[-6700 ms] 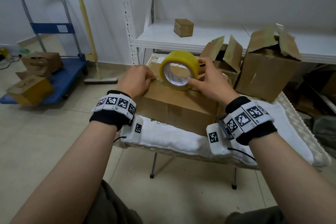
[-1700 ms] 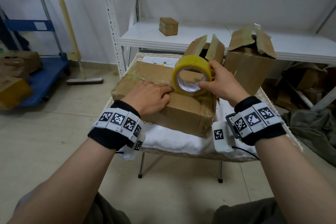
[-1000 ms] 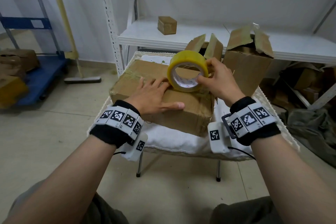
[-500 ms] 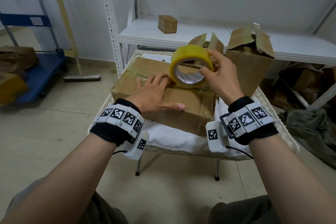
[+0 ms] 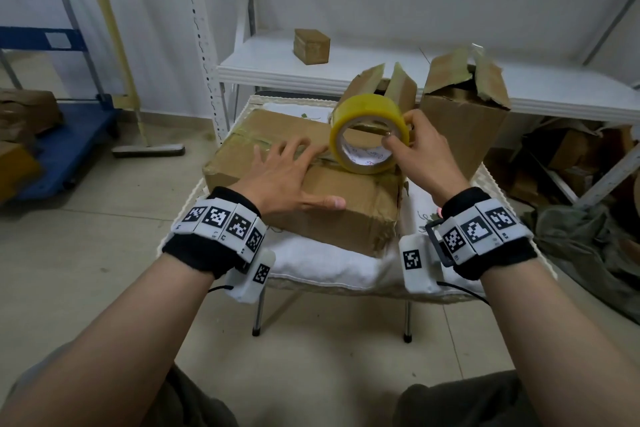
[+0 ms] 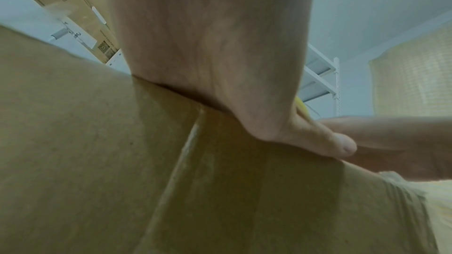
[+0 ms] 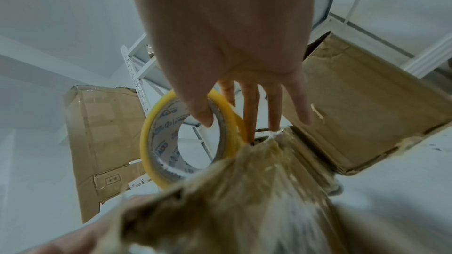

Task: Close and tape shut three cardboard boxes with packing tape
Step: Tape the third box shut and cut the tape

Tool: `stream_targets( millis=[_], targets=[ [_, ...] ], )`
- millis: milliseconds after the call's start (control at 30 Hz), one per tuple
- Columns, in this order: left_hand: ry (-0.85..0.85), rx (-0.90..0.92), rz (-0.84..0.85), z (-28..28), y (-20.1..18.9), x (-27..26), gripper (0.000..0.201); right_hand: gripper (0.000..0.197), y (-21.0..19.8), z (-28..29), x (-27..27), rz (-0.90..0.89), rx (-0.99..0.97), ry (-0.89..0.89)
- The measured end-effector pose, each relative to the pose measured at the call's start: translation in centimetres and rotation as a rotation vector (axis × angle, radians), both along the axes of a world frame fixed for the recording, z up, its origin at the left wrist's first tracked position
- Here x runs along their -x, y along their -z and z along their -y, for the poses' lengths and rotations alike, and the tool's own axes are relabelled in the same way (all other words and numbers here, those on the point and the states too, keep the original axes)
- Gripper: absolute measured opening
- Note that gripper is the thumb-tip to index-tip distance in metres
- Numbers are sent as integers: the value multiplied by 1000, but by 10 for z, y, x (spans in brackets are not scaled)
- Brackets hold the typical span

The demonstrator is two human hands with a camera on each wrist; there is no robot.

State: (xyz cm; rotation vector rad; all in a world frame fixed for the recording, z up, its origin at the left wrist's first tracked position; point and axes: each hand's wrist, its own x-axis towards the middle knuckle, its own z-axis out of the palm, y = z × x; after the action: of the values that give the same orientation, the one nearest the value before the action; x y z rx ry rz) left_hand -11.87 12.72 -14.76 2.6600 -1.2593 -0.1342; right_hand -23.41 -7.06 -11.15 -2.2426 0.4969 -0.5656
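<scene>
A closed cardboard box (image 5: 349,215) lies on a small table with a strip of tape along its top seam. My left hand (image 5: 284,177) presses flat on the box top, fingers spread over the tape, thumb at the front edge. My right hand (image 5: 415,149) holds the yellow tape roll (image 5: 367,133) upright at the box's far right end, thumb inside the core (image 7: 203,117), fingers over the outside. Two open boxes stand behind: a small one (image 5: 384,87) and a taller one (image 5: 464,114).
A white cloth (image 5: 329,263) covers the small folding table. A white shelf (image 5: 346,69) behind it bears a small closed box (image 5: 311,46). A blue trolley (image 5: 52,135) with boxes stands at the left, and clutter and more boxes (image 5: 571,163) lie on the right floor.
My left hand went from curled fingers on the seam to a flat, spread palm. The right hand carried the roll along the seam toward the box's far right end.
</scene>
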Motion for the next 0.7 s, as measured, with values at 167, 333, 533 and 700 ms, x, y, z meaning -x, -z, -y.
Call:
stream_targets(
  millis=[167,333,533,700],
  targets=[
    [37,18,44,4,2,-4,138,22,-5,-5,1,58,-47,-42],
    [99,100,54,3,5,-6,128,22,-8,-8,-1,116,-55,-34],
    [183,197,68,4,-1,-11,133,20,-11,-11,1,137,9,-49],
    [228,155,59,9,-6,-18,140,19,-11,-11,2,140,52,-66]
  ],
)
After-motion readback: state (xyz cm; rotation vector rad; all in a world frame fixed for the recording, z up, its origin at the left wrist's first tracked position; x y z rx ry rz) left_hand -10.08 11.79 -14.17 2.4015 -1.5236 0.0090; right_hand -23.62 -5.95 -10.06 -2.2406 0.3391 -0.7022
